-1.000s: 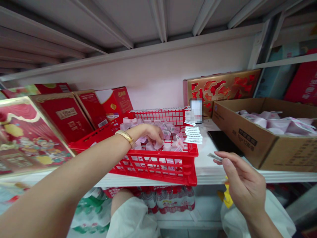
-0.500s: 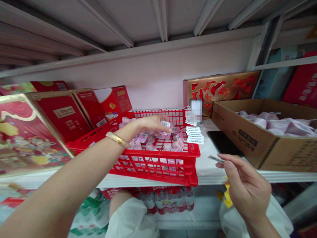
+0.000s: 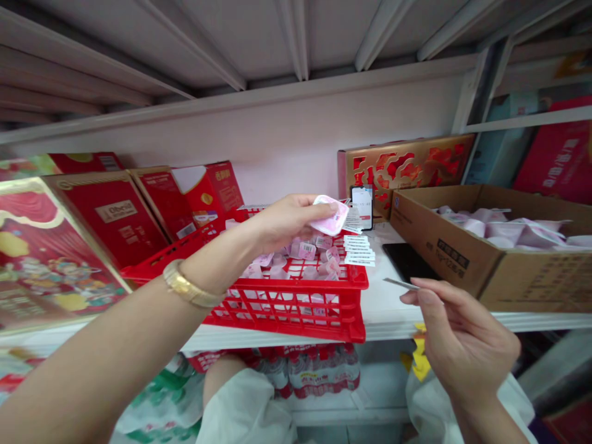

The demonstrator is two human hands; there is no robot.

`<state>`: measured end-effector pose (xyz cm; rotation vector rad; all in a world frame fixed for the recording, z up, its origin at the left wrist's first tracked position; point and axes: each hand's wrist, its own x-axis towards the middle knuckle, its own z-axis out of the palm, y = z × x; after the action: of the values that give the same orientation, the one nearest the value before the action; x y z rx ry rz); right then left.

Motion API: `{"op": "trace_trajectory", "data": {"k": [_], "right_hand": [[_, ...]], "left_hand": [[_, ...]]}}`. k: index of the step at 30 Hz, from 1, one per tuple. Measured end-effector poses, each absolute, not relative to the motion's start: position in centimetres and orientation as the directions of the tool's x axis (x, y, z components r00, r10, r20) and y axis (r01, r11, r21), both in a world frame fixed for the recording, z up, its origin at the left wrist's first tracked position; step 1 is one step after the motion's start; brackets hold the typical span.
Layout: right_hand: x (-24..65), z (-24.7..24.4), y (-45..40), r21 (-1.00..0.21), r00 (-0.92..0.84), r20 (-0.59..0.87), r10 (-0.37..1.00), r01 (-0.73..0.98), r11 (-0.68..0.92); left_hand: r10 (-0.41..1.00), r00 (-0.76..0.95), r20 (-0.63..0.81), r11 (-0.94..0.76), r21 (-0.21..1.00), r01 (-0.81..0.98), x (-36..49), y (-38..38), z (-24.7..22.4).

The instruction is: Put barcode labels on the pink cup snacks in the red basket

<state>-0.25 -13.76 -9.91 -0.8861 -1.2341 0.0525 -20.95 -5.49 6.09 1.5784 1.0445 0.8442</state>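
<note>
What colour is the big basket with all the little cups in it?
The plastic basket is bright red; it shows best in the head view.

From here I can't read the phone's (image 3: pixel 362 208) small screen text; the left edge crops the curtain-print gift box (image 3: pixel 50 259).

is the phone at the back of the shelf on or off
On: the upright phone shows a lit, pale screen with a red patch near the bottom, beside the gold box.
</note>
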Motion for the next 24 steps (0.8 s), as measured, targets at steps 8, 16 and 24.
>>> {"op": "trace_trajectory", "data": {"k": [8, 16, 24], "right_hand": [[-0.7, -8.0, -13.5, -0.561, 0.523, 0.781, 0.340, 0.351, 0.750], [-1.6, -5.3, -11.4, -0.406, 0.345, 0.892, 0.292, 0.328, 0.853], [-2.5, -5.1, -9.8, -0.305, 0.216, 0.948, 0.236, 0.388, 0.870]], "left_hand": [[0.881, 0.452, 0.137, -0.110, 0.990, -0.084, -19.0, -9.1, 2.9], [0.902, 0.384, 0.198, -0.143, 0.975, -0.168, -18.9, -9.6, 1.3], [0.886, 0.390, 0.251, -0.171, 0.958, -0.229, -19.4, -9.8, 0.9]]}}
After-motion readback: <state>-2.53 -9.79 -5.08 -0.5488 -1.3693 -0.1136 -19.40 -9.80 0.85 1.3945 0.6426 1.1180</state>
